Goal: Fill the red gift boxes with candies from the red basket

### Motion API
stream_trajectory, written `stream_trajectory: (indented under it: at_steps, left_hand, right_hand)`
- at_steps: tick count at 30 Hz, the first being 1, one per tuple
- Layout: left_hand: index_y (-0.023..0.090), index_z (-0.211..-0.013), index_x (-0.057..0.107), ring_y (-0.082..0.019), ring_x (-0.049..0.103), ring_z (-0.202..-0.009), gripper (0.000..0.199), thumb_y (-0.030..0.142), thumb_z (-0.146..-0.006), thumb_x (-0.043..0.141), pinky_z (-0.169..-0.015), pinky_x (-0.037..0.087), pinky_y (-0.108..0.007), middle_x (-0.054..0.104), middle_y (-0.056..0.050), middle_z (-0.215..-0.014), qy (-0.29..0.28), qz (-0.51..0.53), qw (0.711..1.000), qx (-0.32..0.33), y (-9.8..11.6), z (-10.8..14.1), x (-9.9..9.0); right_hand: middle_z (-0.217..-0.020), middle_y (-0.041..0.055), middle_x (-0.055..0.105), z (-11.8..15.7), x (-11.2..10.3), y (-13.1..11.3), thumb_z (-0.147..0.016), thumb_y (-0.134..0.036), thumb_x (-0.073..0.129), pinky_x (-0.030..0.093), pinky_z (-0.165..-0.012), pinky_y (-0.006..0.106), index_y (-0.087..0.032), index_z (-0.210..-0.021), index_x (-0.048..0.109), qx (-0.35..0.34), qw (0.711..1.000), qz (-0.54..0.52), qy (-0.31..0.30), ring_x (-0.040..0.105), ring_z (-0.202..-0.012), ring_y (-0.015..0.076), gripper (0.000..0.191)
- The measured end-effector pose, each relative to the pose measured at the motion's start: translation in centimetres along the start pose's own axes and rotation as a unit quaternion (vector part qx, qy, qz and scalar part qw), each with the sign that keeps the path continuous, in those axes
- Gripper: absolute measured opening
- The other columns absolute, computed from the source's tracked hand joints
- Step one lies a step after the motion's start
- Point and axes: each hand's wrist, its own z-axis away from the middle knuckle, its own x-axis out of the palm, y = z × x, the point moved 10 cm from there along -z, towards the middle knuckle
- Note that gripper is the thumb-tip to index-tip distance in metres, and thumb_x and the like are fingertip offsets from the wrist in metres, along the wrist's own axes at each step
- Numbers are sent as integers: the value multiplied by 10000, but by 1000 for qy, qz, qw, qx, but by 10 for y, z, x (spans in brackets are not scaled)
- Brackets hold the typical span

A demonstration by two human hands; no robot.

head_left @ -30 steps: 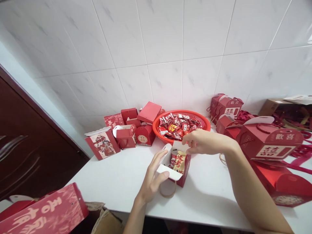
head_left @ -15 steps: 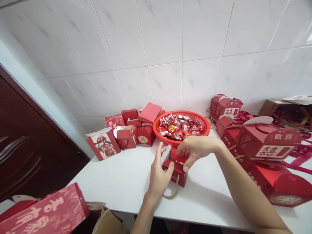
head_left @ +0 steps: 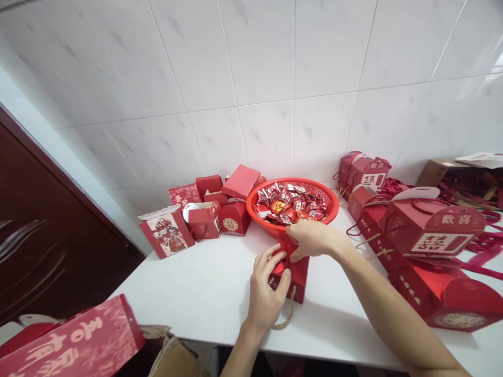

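Candies (head_left: 280, 206) fill one far basket (head_left: 334, 206). Left hand (head_left: 266, 288) and right hand (head_left: 314, 238) touch one near box (head_left: 301, 274); whether either grips, I cannot tell.

The left hand (head_left: 267, 288) and right hand (head_left: 316, 240) nearly meet, fingers (head_left: 276, 261) bent.

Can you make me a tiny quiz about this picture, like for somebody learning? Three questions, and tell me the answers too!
1. True or false: the left hand and the right hand both touch the same red box.

2. What is in the orange-red basket?
A) wrapped packets
B) oranges
C) spoons

3. Fill in the missing word: of the two hands, the ____ one is nearer the basket.

Key: 1 true; 2 A; 3 right.
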Motion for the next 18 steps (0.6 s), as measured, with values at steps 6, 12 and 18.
stream_trajectory:
  at_steps: [6,12,18]
  left_hand:
    - [222,-1263,573,-291,557,-1275,415,380,-890,659,-1071,467,-462,598,-133,-1329,60,40,996,-59,-16,14,5]
    - [203,-1459,398,-317,452,-1396,599,442,-935,561,-1126,396,-471,488,-171,-1478,11,101,994,-33,-14,21,8]
    - [221,-1386,519,-329,511,-1340,549,508,-918,530,-1058,434,-444,533,-134,-1462,33,159,986,-43,-23,16,-16]
  right_hand:
    - [-965,97,722,8,-1,-14,-827,-500,664,378,-577,256,-174,-1119,641,-51,998,-25,0,689,-871,253,438]
    - [-1020,128,727,10,7,-27,-740,-608,743,435,-641,285,-145,-1146,635,-41,999,1,-2,701,-906,287,625]
    - [-1058,121,720,18,-2,-31,-735,-557,766,452,-691,306,-156,-1157,635,-36,998,44,24,698,-930,292,597]
